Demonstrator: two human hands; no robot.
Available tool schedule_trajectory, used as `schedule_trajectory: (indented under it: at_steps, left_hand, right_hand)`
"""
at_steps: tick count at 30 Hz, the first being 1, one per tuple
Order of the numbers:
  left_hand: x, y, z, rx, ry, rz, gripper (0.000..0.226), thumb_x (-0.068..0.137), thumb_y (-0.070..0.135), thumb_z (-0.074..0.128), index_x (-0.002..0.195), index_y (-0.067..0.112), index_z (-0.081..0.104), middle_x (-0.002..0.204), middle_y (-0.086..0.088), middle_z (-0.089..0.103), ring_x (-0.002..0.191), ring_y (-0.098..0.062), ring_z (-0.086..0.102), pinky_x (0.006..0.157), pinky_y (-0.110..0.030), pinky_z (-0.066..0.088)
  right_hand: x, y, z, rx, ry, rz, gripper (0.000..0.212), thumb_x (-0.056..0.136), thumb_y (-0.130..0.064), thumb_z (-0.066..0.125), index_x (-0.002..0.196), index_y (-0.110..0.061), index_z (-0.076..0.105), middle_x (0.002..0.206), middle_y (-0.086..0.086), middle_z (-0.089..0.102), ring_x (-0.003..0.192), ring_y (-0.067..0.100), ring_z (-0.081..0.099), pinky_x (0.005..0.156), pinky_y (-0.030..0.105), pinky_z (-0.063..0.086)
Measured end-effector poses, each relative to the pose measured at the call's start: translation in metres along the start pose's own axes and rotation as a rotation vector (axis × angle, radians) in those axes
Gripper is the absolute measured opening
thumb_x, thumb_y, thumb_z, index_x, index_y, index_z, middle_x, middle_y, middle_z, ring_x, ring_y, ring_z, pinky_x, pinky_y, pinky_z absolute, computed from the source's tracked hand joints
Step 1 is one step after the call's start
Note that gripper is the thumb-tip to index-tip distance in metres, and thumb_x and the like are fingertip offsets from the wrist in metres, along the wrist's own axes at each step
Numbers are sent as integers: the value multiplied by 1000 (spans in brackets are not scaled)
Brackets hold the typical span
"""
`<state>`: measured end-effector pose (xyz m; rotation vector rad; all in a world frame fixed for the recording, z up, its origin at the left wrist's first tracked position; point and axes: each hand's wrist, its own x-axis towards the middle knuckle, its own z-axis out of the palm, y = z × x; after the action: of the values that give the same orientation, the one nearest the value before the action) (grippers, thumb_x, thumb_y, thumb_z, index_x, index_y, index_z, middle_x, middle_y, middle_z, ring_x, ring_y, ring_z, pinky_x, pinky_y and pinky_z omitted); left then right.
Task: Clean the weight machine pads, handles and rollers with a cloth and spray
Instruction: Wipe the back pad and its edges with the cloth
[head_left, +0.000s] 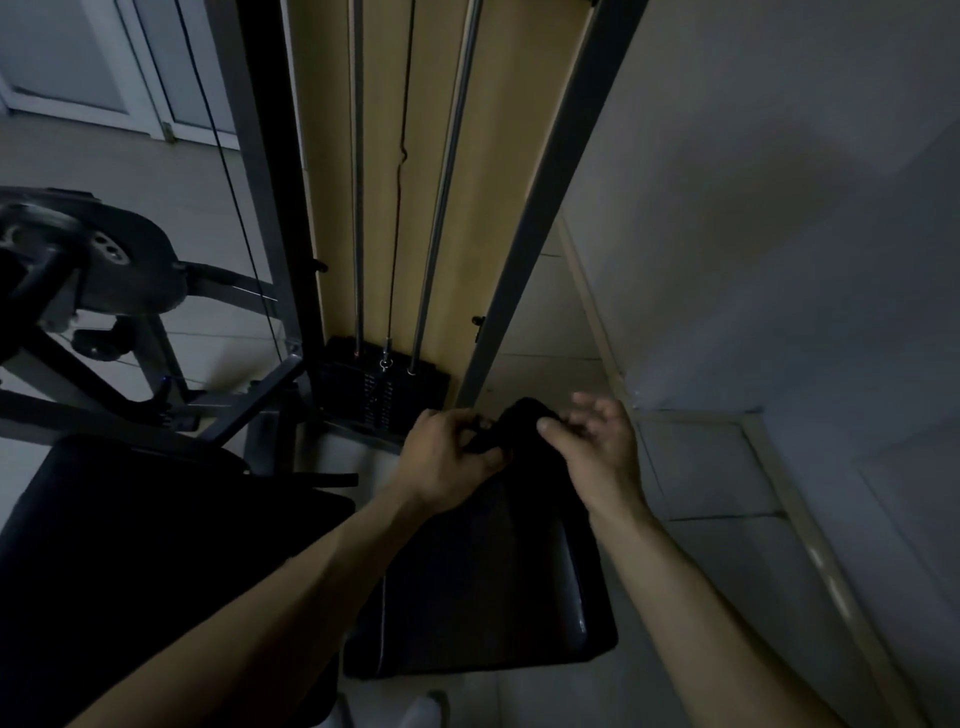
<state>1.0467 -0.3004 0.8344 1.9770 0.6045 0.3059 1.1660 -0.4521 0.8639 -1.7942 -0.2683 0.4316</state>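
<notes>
Left hand (452, 457) grips a dark bunched fabric cloth (519, 418), fingers curled round it. Right hand (597, 447) sets its thumb on the cloth with fingers loosely spread; its grip cannot be determined. The cloth sits between the hands, above the black padded machine cushion (493, 587) beneath the wrists. Risk: a loose right-side hold may drop the cloth, and dim light may leave patches unwiped. No spray bottle or other container is in view
</notes>
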Motion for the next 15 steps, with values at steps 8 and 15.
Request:
schedule_trajectory:
  at_steps: [8,15]
  left_hand:
    - [-7,19,44,-346,-300,106,18,84,22,69,102,24,72,96,6,74,93,-11,71,79,-35,59]
    - [13,-38,63,-253,-78,-152,29,99,11,61,123,22,73,122,14,68,116,-2,63,95,-20,51]
  right_hand:
    - [-20,30,9,327,-27,175,52,96,-42,69,145,-30,57,140,-2,64,126,17,63,106,43,52]
    - [-1,62,-40,-552,6,-186,51,105,-29,55,154,-36,39,155,-6,48,138,12,49,112,33,46]
